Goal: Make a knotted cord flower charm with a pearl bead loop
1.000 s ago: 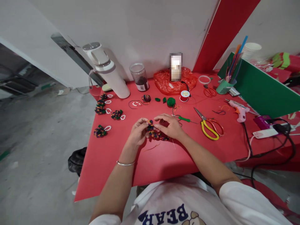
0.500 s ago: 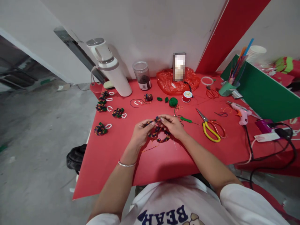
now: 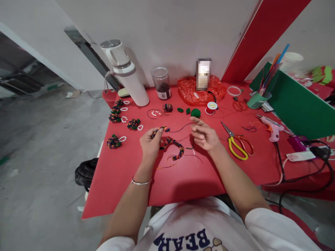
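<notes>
Head view: the left hand (image 3: 151, 142) pinches a multicoloured, crocheted yarn strip (image 3: 180, 148) over the red counter (image 3: 117, 177); the right hand (image 3: 206, 136), apart, meets its thin dark tail (image 3: 183, 128), grip unclear. Tugging too hard could distort the strip.

Right hand (image 3: 205, 135) drawn away from left hand (image 3: 151, 142), yarn strand (image 3: 184, 127) now seemingly strung between them

The yarn strip (image 3: 180, 148) is left of the scissors (image 3: 231, 134), the jar (image 3: 161, 85) behind on the table (image 3: 112, 174)
</notes>
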Tool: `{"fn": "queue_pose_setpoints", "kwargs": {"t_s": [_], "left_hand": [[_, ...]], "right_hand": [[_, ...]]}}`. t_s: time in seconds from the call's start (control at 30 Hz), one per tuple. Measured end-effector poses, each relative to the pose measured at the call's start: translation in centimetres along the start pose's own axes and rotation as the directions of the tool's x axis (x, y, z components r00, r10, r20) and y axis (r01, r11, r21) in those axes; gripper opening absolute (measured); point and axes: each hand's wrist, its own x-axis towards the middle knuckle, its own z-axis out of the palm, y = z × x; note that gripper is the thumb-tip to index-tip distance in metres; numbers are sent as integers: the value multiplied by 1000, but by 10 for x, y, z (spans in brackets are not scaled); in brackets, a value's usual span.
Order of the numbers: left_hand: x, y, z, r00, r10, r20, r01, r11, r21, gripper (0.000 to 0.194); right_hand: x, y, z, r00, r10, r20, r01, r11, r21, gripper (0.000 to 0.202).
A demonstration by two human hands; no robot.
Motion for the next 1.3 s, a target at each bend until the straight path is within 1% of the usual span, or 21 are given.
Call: {"fn": "queue_pose_setpoints", "kwargs": {"t_s": [0.07, 0.13, 0.2, 0.27, 0.3, 0.33, 0.4, 0.43, 0.47, 0.5, 0.57, 0.67, 0.73, 0.87, 1.0, 1.07, 1.13, 1.17, 1.2, 1.23, 1.3], "left_hand": [[1, -1, 0, 999, -37, 27, 37, 999, -14, 23], [-1, -1, 2, 996, -52, 76, 52, 999, -3, 23], [-4, -1, 4, 995, 7, 104, -10, 1000, 26, 22], [-6, 0, 4, 986, 127, 108, -135, 989, 69, 18], [-6, 0, 4, 978, 180, 104, -190, 977, 92, 16], [-6, 0, 3, 972, 212, 99, -223, 968, 111, 15], [-4, -1, 2, 975, 202, 87, -211, 972, 106, 14], [-4, -2, 1, 982, 170, 79, -176, 981, 78, 15], [-3, -3, 1, 989, 129, 77, -133, 990, 39, 17], [-3, -4, 1, 993, 88, 82, -88, 996, -6, 19], [-4, -5, 2, 994, 15, 105, -7, 997, -79, 23], [-8, -2, 5, 987, -56, 149, 74, 990, -121, 28], [-9, 0, 6, 983, -86, 159, 106, 986, -125, 29], [-9, 3, 7, 976, -136, 167, 162, 975, -151, 34], [-10, 5, 8, 972, -155, 176, 183, 970, -159, 35], [-11, 6, 10, 967, -173, 189, 202, 968, -147, 35], [-14, 6, 12, 962, -183, 201, 213, 966, -143, 35], [-15, 6, 12, 962, -182, 205, 215, 965, -149, 35], [-16, 6, 13, 962, -180, 206, 215, 964, -159, 35], [-16, 5, 14, 962, -177, 208, 214, 962, -171, 35], [-17, 4, 16, 962, -173, 210, 215, 956, -199, 35]], "right_hand": [[4, -7, -11, 984, -88, -154, 85, 996, -29, 29], [10, -5, -14, 918, -170, -359, 147, 985, -91, 27], [13, 3, -10, 843, -251, -476, 173, 964, -202, 29], [13, 11, -4, 831, -335, -443, 163, 909, -382, 30], [12, 13, -1, 830, -396, -392, 161, 844, -511, 28], [9, 14, 1, 830, -454, -324, 148, 740, -656, 27], [3, 10, -1, 838, -517, -176, 74, 426, -902, 22], [0, 6, -4, 862, -491, -124, 11, 262, -965, 20], [-3, 1, -8, 898, -427, -106, -50, 141, -989, 19], [-5, -3, -12, 934, -338, -114, -92, 82, -992, 23], [-9, -9, -19, 973, -194, -125, -118, 49, -992, 40], [-11, -9, -22, 988, -133, -84, -85, -2, -996, 58], [-11, -6, -23, 990, -124, -65, -71, -46, -996, 56], [-7, -4, -42, 989, -144, -10, -9, 7, -1000, 28], [-1, -9, -74, 949, -313, -31, -28, 15, -999, 7], [2, -10, -78, 907, -419, -25, -33, -12, -999, 6], [4, -7, -67, 843, -538, 5, 10, 5, -1000, 9], [4, -3, -56, 803, -596, 12, 51, 48, -998, 11], [4, 1, -43, 787, -616, 19, 121, 124, -985, 14], [3, 7, -29, 795, -607, 20, 194, 223, -955, 15], [-1, 20, 0, 844, -535, 43, 291, 389, -874, 22]]}}
